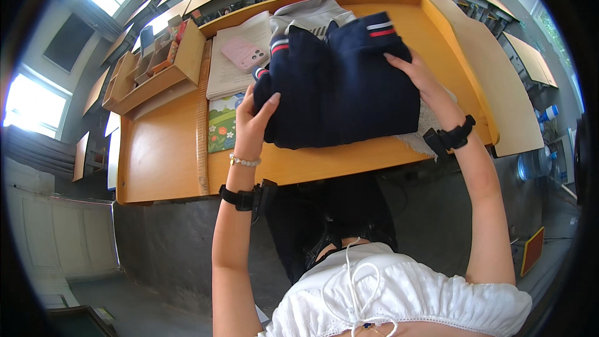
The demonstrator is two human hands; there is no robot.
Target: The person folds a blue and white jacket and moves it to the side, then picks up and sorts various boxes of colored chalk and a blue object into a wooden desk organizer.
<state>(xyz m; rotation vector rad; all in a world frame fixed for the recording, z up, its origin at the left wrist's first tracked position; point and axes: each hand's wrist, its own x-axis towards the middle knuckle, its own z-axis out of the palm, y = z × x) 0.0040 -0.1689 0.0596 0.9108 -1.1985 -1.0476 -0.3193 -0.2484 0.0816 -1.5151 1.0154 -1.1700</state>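
Observation:
A folded navy garment (pixel 346 93) with white and red striped bands lies in front of me, over the desk's front part. My left hand (pixel 256 114) grips its left side, thumb on top and fingers hidden beneath or behind the cloth. At the right side, my right hand (pixel 416 72) holds the edge, its thumb on the fabric and the other fingers out of sight. Behind the navy garment lies a light grey garment (pixel 311 11). A grey fringed cloth (pixel 427 124) shows under the right side, below my right hand.
Left of the garments, a pink phone (pixel 243 53) lies on stacked papers (pixel 234 77), with a flowered booklet (pixel 222 124) nearer me. A wooden organizer (pixel 157 79) with small items stands on the desk's left part. A raised rim (pixel 461 65) bounds the desk (pixel 159 150). Rows of desks stand beyond.

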